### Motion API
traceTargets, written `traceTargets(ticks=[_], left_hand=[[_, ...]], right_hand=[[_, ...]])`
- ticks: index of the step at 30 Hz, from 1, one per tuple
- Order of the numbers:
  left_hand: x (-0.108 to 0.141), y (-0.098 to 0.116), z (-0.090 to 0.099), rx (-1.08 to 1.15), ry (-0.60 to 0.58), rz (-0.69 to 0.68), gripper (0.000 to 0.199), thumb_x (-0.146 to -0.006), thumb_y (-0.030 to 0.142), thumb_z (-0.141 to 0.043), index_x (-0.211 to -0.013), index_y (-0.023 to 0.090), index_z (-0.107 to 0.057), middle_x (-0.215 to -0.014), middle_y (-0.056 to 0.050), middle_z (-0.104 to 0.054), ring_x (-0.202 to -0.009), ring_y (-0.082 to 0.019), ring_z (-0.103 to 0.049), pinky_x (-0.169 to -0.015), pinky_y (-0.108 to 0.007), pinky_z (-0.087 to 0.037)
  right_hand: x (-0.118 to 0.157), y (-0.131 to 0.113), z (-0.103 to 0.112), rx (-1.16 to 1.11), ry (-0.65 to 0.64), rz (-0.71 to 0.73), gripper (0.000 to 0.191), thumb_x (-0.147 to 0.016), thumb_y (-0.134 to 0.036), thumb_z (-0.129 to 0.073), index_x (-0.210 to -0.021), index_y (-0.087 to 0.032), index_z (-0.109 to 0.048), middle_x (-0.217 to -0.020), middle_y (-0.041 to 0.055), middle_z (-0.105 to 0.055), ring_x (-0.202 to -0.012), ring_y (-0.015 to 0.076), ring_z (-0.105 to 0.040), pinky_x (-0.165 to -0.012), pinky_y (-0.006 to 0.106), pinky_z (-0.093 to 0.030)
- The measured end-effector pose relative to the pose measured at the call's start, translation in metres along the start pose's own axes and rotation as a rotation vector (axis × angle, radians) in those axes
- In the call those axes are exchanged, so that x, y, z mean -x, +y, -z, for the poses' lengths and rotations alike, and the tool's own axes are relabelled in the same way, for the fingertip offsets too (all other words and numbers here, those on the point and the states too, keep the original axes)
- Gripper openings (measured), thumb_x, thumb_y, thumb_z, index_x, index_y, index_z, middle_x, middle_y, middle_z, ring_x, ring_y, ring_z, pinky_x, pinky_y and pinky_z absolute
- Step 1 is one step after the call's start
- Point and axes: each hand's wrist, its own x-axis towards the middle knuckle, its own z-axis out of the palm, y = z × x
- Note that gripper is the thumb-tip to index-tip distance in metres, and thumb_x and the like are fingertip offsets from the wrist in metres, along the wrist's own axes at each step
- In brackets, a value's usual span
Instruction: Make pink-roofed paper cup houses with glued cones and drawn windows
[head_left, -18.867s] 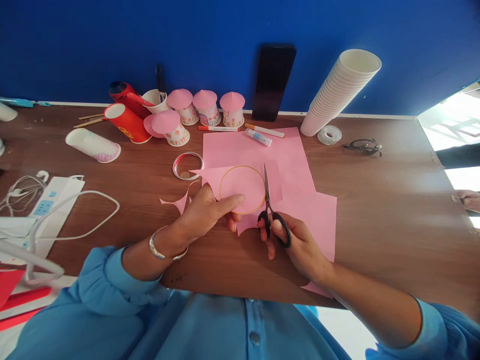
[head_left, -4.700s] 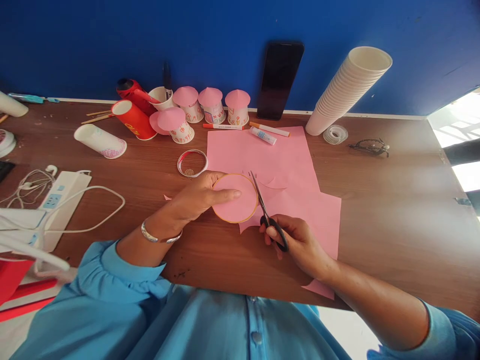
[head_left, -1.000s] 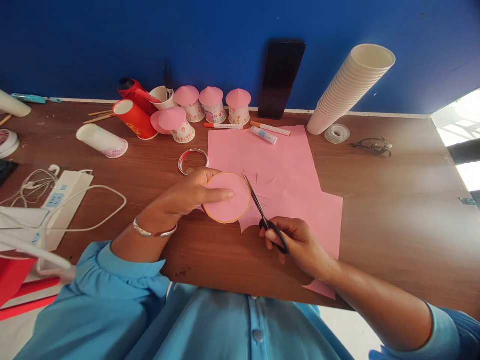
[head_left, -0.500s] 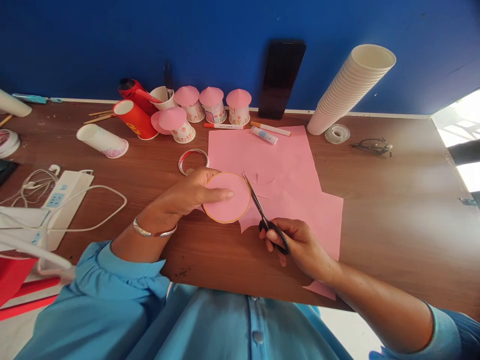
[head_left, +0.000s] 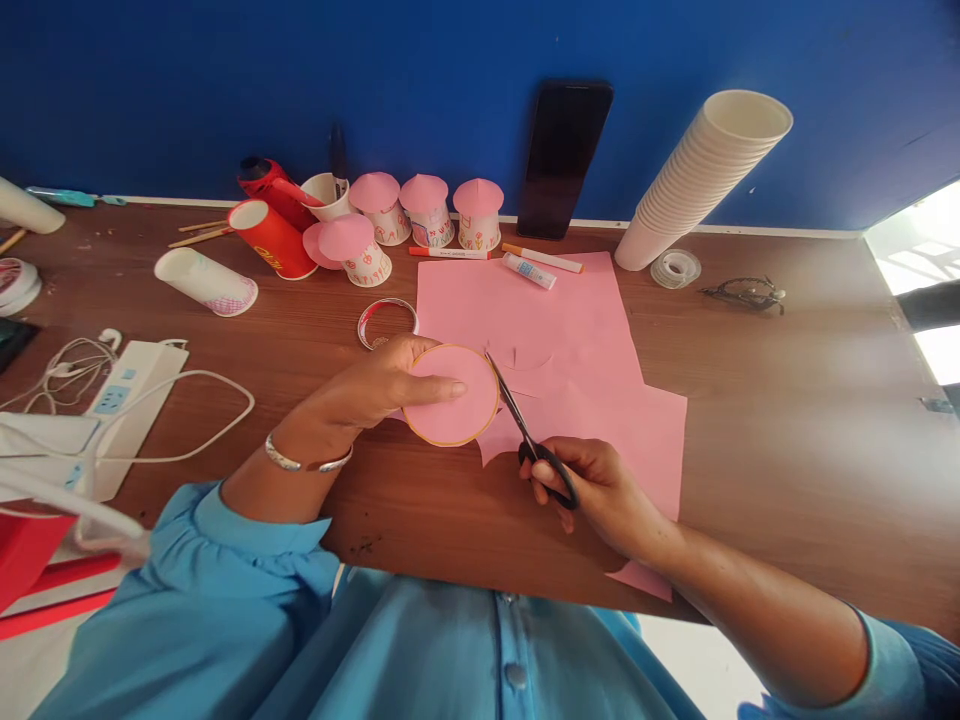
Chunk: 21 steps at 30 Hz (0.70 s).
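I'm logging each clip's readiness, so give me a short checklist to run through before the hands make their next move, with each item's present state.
1. Left hand grips the pink disc: ok, thumb on top.
2. Right hand holds the scissors by the handles: ok.
3. Left hand apart from the scissors: ok.
4. Whole rim of the disc in view: not ok, the left hand covers part.
5. Scissors fully shut: cannot tell at this size.
6. Pink paper free of loose items: not ok, the glue tube lies on it.
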Motion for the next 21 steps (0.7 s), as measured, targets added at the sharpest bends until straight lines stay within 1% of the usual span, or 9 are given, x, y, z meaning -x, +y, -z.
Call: traceTargets(ticks=[3,6,9,13,18,21], left_hand=[[-0.0002,0.0006,0.001,0.02,-0.022,-0.013,0.033,-0.069,0.045,-0.084,-0.083,0.015,-0.081,-0.079,-0.005,-0.078,-0.07,-0.016,-0.067,-0.061,-0.022,-0.053],[-0.0007,0.0002,0.0027,0.033,-0.044,-0.022,0.032,-0.07,0.043,-0.084,-0.085,0.015,-0.081,-0.08,-0.005,-0.079,-0.07,-0.016,-0.066,-0.061,-0.022,-0.052],[-0.0005,0.0001,0.0045,0.029,-0.048,-0.008,0.034,-0.069,0.042,-0.084,-0.088,0.014,-0.081,-0.082,-0.006,-0.08,-0.072,-0.017,-0.068,-0.063,-0.023,-0.053],[-0.0004,0.0012,0.0044,0.005,-0.032,-0.008,0.037,-0.068,0.044,-0.084,-0.089,0.014,-0.081,-0.079,-0.007,-0.079,-0.071,-0.019,-0.068,-0.063,-0.025,-0.053],[-0.0006,0.0017,0.0028,0.058,-0.048,-0.031,0.032,-0.067,0.044,-0.085,-0.08,0.015,-0.081,-0.076,-0.009,-0.078,-0.067,-0.019,-0.067,-0.06,-0.027,-0.053],[0.0006,0.002,0.0031,0.063,-0.045,-0.039,0.03,-0.069,0.041,-0.085,-0.084,0.015,-0.083,-0.079,-0.009,-0.079,-0.07,-0.02,-0.069,-0.062,-0.026,-0.054]], right_hand=[[-0.0002,-0.0009,0.0001,0.009,-0.001,0.0,0.058,-0.091,-0.072,-0.063,-0.073,-0.017,-0.061,-0.068,-0.0029,-0.06,-0.043,0.0038,-0.047,-0.046,0.022,-0.037],[0.0005,-0.0014,-0.0001,0.01,-0.007,-0.002,0.058,-0.091,-0.072,-0.064,-0.073,-0.017,-0.061,-0.068,-0.0031,-0.06,-0.043,0.0036,-0.047,-0.046,0.022,-0.036],[0.0014,-0.0022,-0.0007,0.011,-0.009,-0.006,0.059,-0.09,-0.073,-0.064,-0.073,-0.017,-0.061,-0.067,-0.003,-0.06,-0.043,0.0037,-0.047,-0.045,0.022,-0.037],[0.0016,-0.0037,-0.0013,0.013,-0.007,-0.022,0.06,-0.088,-0.075,-0.065,-0.071,-0.017,-0.061,-0.066,-0.0022,-0.06,-0.042,0.0046,-0.046,-0.043,0.021,-0.037],[0.0018,-0.0034,-0.0014,0.016,-0.005,-0.032,0.059,-0.088,-0.075,-0.066,-0.071,-0.018,-0.061,-0.066,-0.0018,-0.059,-0.043,0.0058,-0.045,-0.042,0.022,-0.037],[0.0018,-0.003,-0.0014,0.018,-0.006,-0.028,0.059,-0.087,-0.075,-0.065,-0.07,-0.018,-0.06,-0.066,-0.0018,-0.059,-0.043,0.006,-0.045,-0.042,0.023,-0.037]])
